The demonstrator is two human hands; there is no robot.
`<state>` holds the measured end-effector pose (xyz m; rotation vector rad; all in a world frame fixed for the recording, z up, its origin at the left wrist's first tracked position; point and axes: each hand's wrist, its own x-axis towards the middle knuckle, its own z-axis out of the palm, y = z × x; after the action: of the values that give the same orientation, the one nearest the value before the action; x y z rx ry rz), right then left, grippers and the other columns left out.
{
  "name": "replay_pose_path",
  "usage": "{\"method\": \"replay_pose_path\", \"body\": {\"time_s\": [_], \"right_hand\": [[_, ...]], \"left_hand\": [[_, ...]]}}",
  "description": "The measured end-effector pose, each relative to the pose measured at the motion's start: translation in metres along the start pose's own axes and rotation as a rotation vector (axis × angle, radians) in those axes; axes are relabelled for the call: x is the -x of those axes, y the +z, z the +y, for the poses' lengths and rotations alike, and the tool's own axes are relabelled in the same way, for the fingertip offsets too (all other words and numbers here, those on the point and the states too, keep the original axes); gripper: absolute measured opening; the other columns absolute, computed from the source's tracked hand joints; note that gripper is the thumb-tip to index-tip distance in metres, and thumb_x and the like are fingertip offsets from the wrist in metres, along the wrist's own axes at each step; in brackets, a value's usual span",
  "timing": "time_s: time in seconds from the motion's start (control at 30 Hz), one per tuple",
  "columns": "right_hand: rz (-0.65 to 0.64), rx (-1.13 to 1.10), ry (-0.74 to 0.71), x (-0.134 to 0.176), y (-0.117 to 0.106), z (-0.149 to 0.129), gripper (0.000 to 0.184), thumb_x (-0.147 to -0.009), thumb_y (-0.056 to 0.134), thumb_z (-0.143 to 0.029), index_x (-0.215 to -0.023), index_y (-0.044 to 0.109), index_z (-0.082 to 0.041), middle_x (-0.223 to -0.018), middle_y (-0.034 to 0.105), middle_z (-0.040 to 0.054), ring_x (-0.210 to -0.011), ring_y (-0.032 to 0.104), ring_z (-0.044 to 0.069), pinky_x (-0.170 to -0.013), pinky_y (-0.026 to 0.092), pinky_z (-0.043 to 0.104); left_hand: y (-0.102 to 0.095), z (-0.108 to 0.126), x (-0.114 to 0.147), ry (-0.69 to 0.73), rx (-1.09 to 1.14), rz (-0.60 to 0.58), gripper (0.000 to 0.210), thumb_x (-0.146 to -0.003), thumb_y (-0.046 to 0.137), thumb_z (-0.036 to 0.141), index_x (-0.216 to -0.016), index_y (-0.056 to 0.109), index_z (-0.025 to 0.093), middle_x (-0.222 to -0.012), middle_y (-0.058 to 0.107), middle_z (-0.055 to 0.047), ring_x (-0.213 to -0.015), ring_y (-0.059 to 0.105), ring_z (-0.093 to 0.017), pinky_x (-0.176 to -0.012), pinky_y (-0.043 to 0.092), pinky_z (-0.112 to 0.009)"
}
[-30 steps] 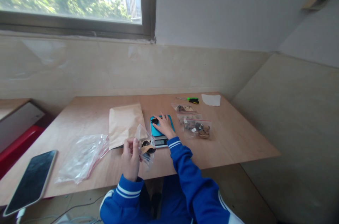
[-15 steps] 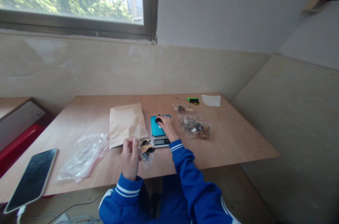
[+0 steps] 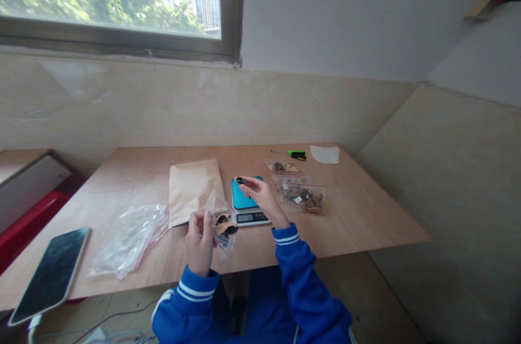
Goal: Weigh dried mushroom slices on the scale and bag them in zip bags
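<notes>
My left hand [image 3: 200,241] is closed on the edge of a clear zip bag [image 3: 225,249], holding it up off the table. Inside the bag are dark and tan curled pieces [image 3: 224,224] that look like dried wood-ear mushroom. A similar dark piece with a tan edge [image 3: 240,180] is pinched in the fingertips of my right hand [image 3: 262,196], above the blue top of a digital kitchen scale [image 3: 243,201]. The scale's display [image 3: 250,217] shows below my right hand, its digits too small to read.
A brown paper pouch [image 3: 193,186] lies left of the scale, with flat clear zip bags [image 3: 126,238] and a tablet [image 3: 52,268] farther left. Filled zip bags [image 3: 305,197] lie to the right. Behind them are screwdrivers [image 3: 297,154] and white paper [image 3: 325,154].
My right hand has lifted the dark piece off the scale's top and drawn slightly right and toward me. My left hand and the bag have stayed nearly still.
</notes>
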<state>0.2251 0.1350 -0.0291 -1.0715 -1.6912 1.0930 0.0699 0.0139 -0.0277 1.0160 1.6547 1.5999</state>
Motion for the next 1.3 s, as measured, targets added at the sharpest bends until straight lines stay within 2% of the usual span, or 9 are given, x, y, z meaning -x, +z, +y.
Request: {"method": "replay_pose_path", "body": {"time_s": [0.1, 0.23, 0.33, 0.47, 0.6, 0.9, 1.03, 1.17, 1.3], "right_hand": [[-0.211, -0.3, 0.125, 0.015, -0.004, -0.03, 0.045, -0.076, 0.071, -0.043, -0.112, 0.069, -0.016, -0.101, 0.073, 0.008, -0.084, 0.067, 0.018, -0.074, 0.054, 0.03], [-0.32, -0.338, 0.198, 0.025, -0.002, -0.051, 0.039, -0.07, 0.076, -0.041, -0.1, 0.074, -0.017, -0.092, 0.074, 0.0046, -0.084, 0.068, 0.018, -0.077, 0.053, 0.029], [-0.317, -0.2, 0.21, 0.028, 0.006, -0.057, 0.031, -0.074, 0.073, -0.034, -0.098, 0.074, -0.016, -0.089, 0.075, 0.0054, -0.081, 0.069, 0.018, -0.073, 0.053, 0.029], [-0.125, 0.087, 0.193, 0.032, 0.02, -0.069, 0.03, -0.078, 0.07, -0.026, -0.106, 0.07, -0.015, -0.089, 0.074, 0.007, -0.078, 0.07, 0.019, -0.069, 0.054, 0.028], [-0.078, 0.175, 0.135, 0.037, 0.029, -0.083, 0.031, -0.086, 0.062, -0.024, -0.115, 0.064, -0.016, -0.099, 0.072, 0.0089, -0.084, 0.071, 0.019, -0.075, 0.056, 0.029], [-0.344, 0.379, -0.227, 0.05, 0.026, -0.09, 0.027, -0.093, 0.051, -0.016, -0.113, 0.068, -0.016, -0.119, 0.065, 0.0128, -0.116, 0.059, 0.023, -0.101, 0.046, 0.038], [-0.256, 0.398, -0.306, 0.056, 0.018, -0.087, 0.025, -0.094, 0.051, -0.021, -0.112, 0.068, -0.023, -0.132, 0.055, 0.0108, -0.131, 0.044, 0.023, -0.111, 0.036, 0.046], [-0.215, 0.288, -0.206, 0.066, 0.008, -0.079, 0.049, -0.087, 0.063, -0.038, -0.133, 0.051, -0.026, -0.145, 0.042, 0.0111, -0.139, 0.034, 0.024, -0.114, 0.031, 0.048], [-0.236, 0.151, -0.133, 0.076, 0.007, -0.069, 0.076, -0.075, 0.074, -0.042, -0.141, 0.041, -0.024, -0.141, 0.05, 0.0112, -0.131, 0.046, 0.026, -0.109, 0.039, 0.044]], "left_hand": [[0.001, 0.001, 0.0, 0.001, -0.005, 0.006, 0.037, -0.082, 0.052, 0.058, -0.078, 0.047, 0.021, -0.051, 0.049, 0.007, -0.035, 0.045, -0.01, -0.034, 0.038, -0.022], [0.002, 0.001, 0.002, 0.005, -0.036, -0.011, 0.036, -0.084, 0.05, 0.057, -0.079, 0.048, 0.021, -0.053, 0.05, 0.006, -0.036, 0.045, -0.01, -0.034, 0.037, -0.022], [0.004, 0.001, 0.003, 0.032, -0.071, -0.009, 0.037, -0.085, 0.048, 0.057, -0.08, 0.048, 0.021, -0.058, 0.054, 0.005, -0.037, 0.047, -0.01, -0.035, 0.038, -0.022], [0.005, 0.0, 0.005, 0.088, -0.122, -0.013, 0.036, -0.086, 0.045, 0.057, -0.081, 0.046, 0.021, -0.058, 0.054, 0.004, -0.035, 0.047, -0.01, -0.036, 0.039, -0.023], [0.005, 0.0, 0.006, 0.105, -0.146, 0.001, 0.037, -0.087, 0.042, 0.058, -0.085, 0.045, 0.021, -0.061, 0.057, 0.003, -0.036, 0.049, -0.011, -0.037, 0.041, -0.023], [0.004, -0.001, 0.006, 0.048, -0.033, 0.039, 0.04, -0.086, 0.042, 0.063, -0.088, 0.04, 0.022, -0.048, 0.048, 0.009, -0.033, 0.047, -0.012, -0.033, 0.038, -0.022], [0.005, 0.0, 0.005, 0.059, 0.095, 0.051, 0.041, -0.085, 0.045, 0.063, -0.087, 0.037, 0.023, -0.052, 0.046, 0.011, -0.031, 0.044, -0.01, -0.031, 0.035, -0.021], [0.005, 0.003, 0.004, 0.104, 0.257, 0.045, 0.038, -0.087, 0.049, 0.059, -0.084, 0.035, 0.024, -0.054, 0.046, 0.011, -0.035, 0.045, -0.009, -0.034, 0.036, -0.021], [0.008, 0.007, 0.006, 0.091, 0.43, 0.013, 0.033, -0.088, 0.052, 0.052, -0.083, 0.039, 0.022, -0.06, 0.053, 0.007, -0.045, 0.053, -0.008, -0.044, 0.043, -0.021]]}}
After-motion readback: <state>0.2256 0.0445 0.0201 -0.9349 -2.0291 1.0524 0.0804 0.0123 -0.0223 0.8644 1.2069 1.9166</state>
